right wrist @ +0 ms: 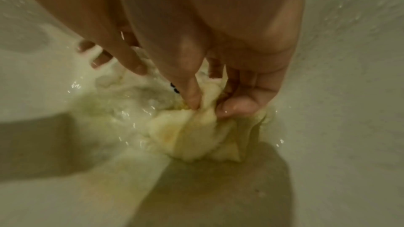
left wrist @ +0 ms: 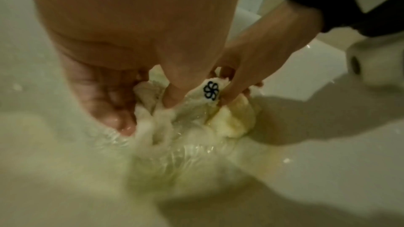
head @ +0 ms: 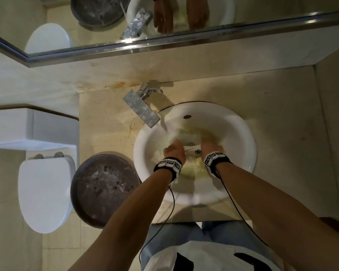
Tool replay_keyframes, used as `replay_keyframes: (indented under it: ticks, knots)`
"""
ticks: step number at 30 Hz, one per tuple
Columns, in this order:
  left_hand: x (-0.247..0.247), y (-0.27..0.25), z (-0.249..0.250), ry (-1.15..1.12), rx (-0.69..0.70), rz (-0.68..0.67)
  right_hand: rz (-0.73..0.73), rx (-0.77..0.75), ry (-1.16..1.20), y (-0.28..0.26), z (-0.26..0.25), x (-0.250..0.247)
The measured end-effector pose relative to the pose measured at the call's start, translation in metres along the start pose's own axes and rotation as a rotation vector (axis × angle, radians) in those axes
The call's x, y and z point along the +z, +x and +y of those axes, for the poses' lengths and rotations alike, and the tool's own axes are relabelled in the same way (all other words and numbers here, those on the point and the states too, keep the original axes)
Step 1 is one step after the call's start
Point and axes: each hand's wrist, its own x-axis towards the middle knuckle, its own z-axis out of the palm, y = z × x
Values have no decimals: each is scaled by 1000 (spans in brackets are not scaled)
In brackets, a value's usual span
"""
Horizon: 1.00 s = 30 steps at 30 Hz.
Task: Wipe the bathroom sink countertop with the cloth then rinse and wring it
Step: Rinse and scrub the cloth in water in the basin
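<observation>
A wet pale-yellow cloth (head: 192, 148) with a small black flower mark (left wrist: 211, 91) is bunched in the white round sink basin (head: 241, 137). My left hand (head: 174, 151) pinches its left part, thumb and fingers (left wrist: 122, 116) pushed into the folds. My right hand (head: 210, 148) pinches the right part between thumb (right wrist: 192, 99) and fingers (right wrist: 238, 108). Water runs from the chrome faucet (head: 143, 108) onto the cloth (right wrist: 196, 135). The beige marble countertop (head: 278, 106) surrounds the basin.
A dark round tray (head: 104, 190) sits on the counter's left front corner, overhanging the edge. A white toilet (head: 45, 192) stands to the left. A mirror (head: 125, 22) runs along the back wall. Wrist-camera cables (head: 172, 204) hang from both wrists.
</observation>
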Motion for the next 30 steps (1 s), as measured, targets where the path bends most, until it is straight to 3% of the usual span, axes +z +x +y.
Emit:
replay_keyframes:
  ticks: [4, 7, 9, 13, 16, 20, 24, 27, 30]
  knots:
    - [4, -6, 16, -228, 144, -45, -24, -57, 189, -1, -21, 5]
    - [8, -7, 11, -205, 245, -76, -32, -85, 222, -6, -19, 8]
    - [11, -5, -1, -65, 275, -73, -47, -94, 171, -7, -10, 2]
    - [9, 1, -27, 173, 126, -17, 51, 3, 61, -3, 9, -9]
    - [7, 2, -32, 50, 39, -80, 16, 35, 65, -4, 5, -5]
    - [6, -4, -9, -100, 215, -207, -70, -54, 202, -4, -20, 7]
    - [4, -3, -9, -83, 258, -210, -120, -119, 261, 0, -17, 2]
    - [-1, -1, -22, -76, 142, -167, -109, -21, 215, 10, -1, -4]
    - [2, 5, -22, -200, 48, -316, -110, 64, 198, 14, -5, 2]
